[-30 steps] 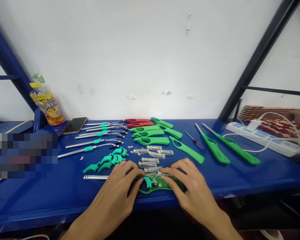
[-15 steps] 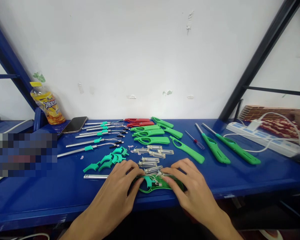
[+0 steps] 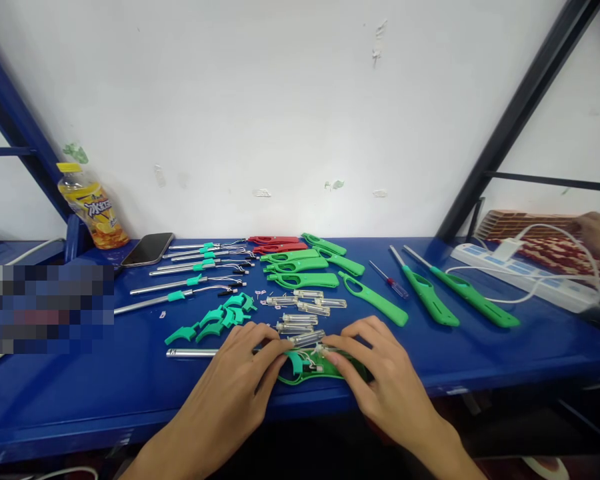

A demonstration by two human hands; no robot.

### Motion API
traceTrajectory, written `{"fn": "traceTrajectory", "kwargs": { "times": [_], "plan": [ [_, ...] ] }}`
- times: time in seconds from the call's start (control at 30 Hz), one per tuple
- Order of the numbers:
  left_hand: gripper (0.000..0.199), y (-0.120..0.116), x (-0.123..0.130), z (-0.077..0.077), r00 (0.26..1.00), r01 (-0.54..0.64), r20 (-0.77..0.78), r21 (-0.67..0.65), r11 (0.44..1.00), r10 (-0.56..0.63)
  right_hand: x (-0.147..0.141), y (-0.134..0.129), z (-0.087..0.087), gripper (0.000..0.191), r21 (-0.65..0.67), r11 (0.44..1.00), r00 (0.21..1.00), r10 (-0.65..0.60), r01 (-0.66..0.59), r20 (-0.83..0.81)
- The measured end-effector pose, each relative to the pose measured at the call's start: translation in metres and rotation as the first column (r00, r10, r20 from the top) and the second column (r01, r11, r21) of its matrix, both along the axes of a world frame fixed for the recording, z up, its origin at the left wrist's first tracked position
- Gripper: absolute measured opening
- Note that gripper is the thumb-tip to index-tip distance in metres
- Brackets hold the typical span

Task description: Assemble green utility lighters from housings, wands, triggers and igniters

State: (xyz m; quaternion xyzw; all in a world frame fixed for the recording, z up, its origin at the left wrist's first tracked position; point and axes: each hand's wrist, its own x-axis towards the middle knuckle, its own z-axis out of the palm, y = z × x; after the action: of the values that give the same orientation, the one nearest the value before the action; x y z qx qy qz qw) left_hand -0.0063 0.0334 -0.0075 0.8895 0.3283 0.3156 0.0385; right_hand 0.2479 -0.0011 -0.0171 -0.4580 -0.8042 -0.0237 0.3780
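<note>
A green lighter casing half (image 3: 305, 379) lies at the table's front edge, its inside facing up. In it sit a teal trigger (image 3: 296, 362), a small black igniter piece and thin white wires; a metal lighter tube (image 3: 190, 353) sticks out to the left beneath my left hand. My left hand (image 3: 250, 373) is closed on the casing by the trigger, thumb and index finger together. With thumb and index finger, my right hand (image 3: 375, 360) pinches a clear fuel tank (image 3: 325, 350) over the casing's right part, its far end hidden. Several loose clear tanks (image 3: 300, 319) lie just behind.
Teal triggers (image 3: 225, 317), wired metal tubes (image 3: 165, 289), green casings (image 3: 305, 280) and red casings (image 3: 280, 247) cover the middle. Rightward are a screwdriver (image 3: 395, 287), two long lighters (image 3: 433, 300) and a power strip (image 3: 530, 277). A phone (image 3: 147, 249), a bottle (image 3: 95, 207) and another person's hand (image 3: 597, 237) show too.
My hands stay in nearly the same place, with only slight finger movement at the tank and casing. The other person's hand at the right has shifted a little.
</note>
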Motion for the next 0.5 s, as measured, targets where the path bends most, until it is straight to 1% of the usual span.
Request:
{"fn": "traceTrajectory", "kwargs": {
  "times": [0.2, 0.33, 0.43, 0.5],
  "plan": [
    [0.029, -0.002, 0.001, 0.004, 0.997, 0.009, -0.081, -0.001, 1.000, -0.009, 0.000, 0.000, 0.000, 0.019, -0.010, 1.000, 1.000, -0.013, 0.013, 0.016],
    [0.018, -0.010, 0.004, 0.006, 0.997, 0.022, -0.075, 0.008, 1.000, -0.022, 0.000, 0.001, 0.000, 0.021, -0.022, 1.000, 1.000, -0.010, 0.010, 0.023],
    [0.028, -0.014, 0.008, 0.005, 0.994, 0.040, -0.103, 0.008, 0.999, -0.039, 0.000, 0.000, 0.000, 0.021, -0.033, 0.999, 1.000, -0.008, 0.009, 0.020],
    [0.028, -0.015, 0.010, 0.004, 0.992, 0.040, -0.116, 0.015, 0.999, -0.038, 0.000, 0.000, 0.000, 0.020, -0.034, 0.999, 1.000, -0.005, 0.006, 0.015]
  ]
}}
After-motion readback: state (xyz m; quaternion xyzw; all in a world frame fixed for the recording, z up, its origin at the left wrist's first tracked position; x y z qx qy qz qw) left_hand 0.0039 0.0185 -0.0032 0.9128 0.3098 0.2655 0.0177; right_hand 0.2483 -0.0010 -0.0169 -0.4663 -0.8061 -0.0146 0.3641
